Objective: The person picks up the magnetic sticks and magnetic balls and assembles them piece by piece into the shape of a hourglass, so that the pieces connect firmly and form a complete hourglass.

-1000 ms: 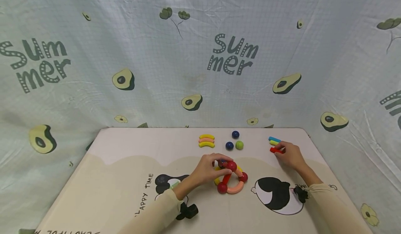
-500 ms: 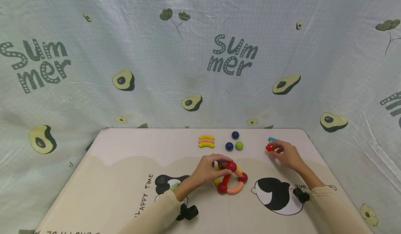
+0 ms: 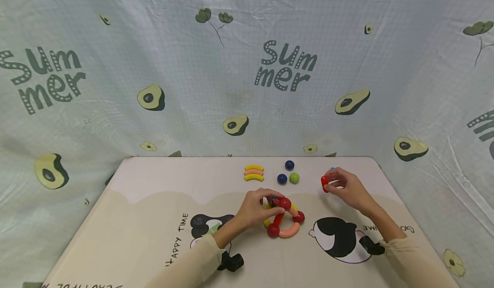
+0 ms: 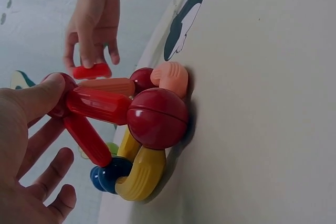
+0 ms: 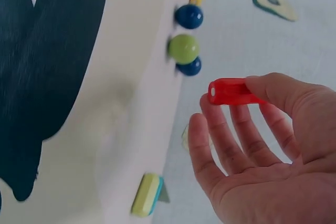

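Note:
My left hand [image 3: 257,208] pinches the red ball [image 3: 284,203] on top of a frame built from balls and rods. At its base, red balls [image 4: 157,119], a blue ball [image 4: 114,171], salmon curved rods [image 3: 290,231] and yellow curved rods [image 4: 143,174] form a ring on the table. Straight red rods [image 4: 100,103] slope from the top ball to the base. Held above the table in my right hand [image 3: 352,189] is a loose red rod [image 5: 233,91], between thumb and fingers. It is apart from the frame.
Behind the frame lie two blue balls [image 3: 282,178] and a green ball [image 3: 294,178]. Yellow and salmon curved rods [image 3: 254,172] lie to their left. A yellow-green rod [image 5: 144,195] and a blue rod [image 5: 156,195] lie side by side near my right hand. A patterned cloth [image 3: 231,65] hangs behind the table [image 3: 154,215].
My right hand has lifted the red rod off the table and brought it left, turning it more upright. The left hand stays on the frame's top ball.

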A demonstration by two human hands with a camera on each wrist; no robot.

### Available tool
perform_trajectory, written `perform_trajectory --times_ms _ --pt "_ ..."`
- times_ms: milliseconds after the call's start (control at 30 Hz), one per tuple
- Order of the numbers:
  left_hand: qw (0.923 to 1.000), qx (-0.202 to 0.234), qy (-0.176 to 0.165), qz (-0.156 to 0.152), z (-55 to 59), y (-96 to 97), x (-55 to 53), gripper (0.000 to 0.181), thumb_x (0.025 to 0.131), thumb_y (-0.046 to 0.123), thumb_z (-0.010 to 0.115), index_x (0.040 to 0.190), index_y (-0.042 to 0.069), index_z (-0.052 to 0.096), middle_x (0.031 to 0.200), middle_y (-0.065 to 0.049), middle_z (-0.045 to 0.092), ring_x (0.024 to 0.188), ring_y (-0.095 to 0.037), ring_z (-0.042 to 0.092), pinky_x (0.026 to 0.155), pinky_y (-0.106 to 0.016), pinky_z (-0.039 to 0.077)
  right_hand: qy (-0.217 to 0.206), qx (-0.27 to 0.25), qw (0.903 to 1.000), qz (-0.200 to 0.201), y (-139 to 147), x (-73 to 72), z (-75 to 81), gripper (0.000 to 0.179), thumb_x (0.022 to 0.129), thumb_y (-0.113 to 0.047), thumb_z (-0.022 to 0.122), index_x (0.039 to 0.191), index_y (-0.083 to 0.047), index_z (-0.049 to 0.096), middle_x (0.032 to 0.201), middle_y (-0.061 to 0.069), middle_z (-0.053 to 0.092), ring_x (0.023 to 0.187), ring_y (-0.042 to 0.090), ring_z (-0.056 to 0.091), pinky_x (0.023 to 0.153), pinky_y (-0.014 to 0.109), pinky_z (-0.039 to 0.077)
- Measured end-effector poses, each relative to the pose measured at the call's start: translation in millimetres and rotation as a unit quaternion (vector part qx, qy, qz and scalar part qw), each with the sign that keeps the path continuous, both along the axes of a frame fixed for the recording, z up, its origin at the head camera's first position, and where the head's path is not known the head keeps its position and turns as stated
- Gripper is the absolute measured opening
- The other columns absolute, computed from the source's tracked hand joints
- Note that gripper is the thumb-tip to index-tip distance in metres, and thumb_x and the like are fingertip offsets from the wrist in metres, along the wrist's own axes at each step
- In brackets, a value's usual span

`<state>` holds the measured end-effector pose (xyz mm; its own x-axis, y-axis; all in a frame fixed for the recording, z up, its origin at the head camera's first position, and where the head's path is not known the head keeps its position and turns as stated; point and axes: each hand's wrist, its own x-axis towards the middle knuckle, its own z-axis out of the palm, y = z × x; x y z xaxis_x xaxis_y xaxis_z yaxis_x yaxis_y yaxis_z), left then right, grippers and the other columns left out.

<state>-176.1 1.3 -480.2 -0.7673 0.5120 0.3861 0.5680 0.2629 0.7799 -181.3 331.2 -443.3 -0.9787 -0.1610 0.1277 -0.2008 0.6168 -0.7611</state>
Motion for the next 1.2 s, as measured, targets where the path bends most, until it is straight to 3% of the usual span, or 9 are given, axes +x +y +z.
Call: perform_trajectory --times_ms 400,800,1033,1200 --pt "0.9999 0.002 -0.005 0.014 0.0 -0.4 2.1 0.032 0.086 0.02 0.085 0.116 0.013 0.078 0.103 0.003 0.076 0.088 -0.021 0.062 0.066 -0.022 0.043 0.022 -0.069 0.9962 0.047 -27 17.7 11.9 0.036 0.094 -0.008 0.075 0.127 -0.004 0.061 0.116 0.016 0.07 0.1 0.026 0.071 0.081 0.023 0.057" --pt "0.9998 0.0 -0.014 0.011 0.1 -1.1 1.5 0.033 0.086 0.021 0.085 0.117 0.012 0.077 0.104 0.003 0.076 0.089 -0.021 0.063 0.068 -0.025 0.047 0.054 -0.088 0.9896 0.1 -57 27.7 27.7 0.03 0.094 -0.009 0.076 0.121 -0.007 0.063 0.112 0.009 0.069 0.101 0.017 0.071 0.084 0.024 0.057" --pt "0.9999 0.005 -0.008 0.007 1.1 -1.5 1.3 0.033 0.086 0.021 0.085 0.117 0.012 0.077 0.104 0.002 0.076 0.089 -0.022 0.063 0.069 -0.028 0.049 0.085 -0.107 0.9795 0.149 -74 29.8 29.2 0.03 0.092 -0.001 0.075 0.119 -0.006 0.064 0.109 0.007 0.07 0.098 0.019 0.072 0.086 0.027 0.057" --pt "1.0 0.006 -0.005 0.005 1.3 -1.1 1.3 0.033 0.086 0.02 0.085 0.117 0.011 0.077 0.104 0.001 0.076 0.089 -0.022 0.063 0.069 -0.031 0.05 0.09 -0.109 0.9774 0.157 -82 29.9 28.9 0.03 0.091 0.0 0.075 0.118 -0.006 0.064 0.108 0.006 0.069 0.097 0.018 0.072 0.086 0.025 0.057"
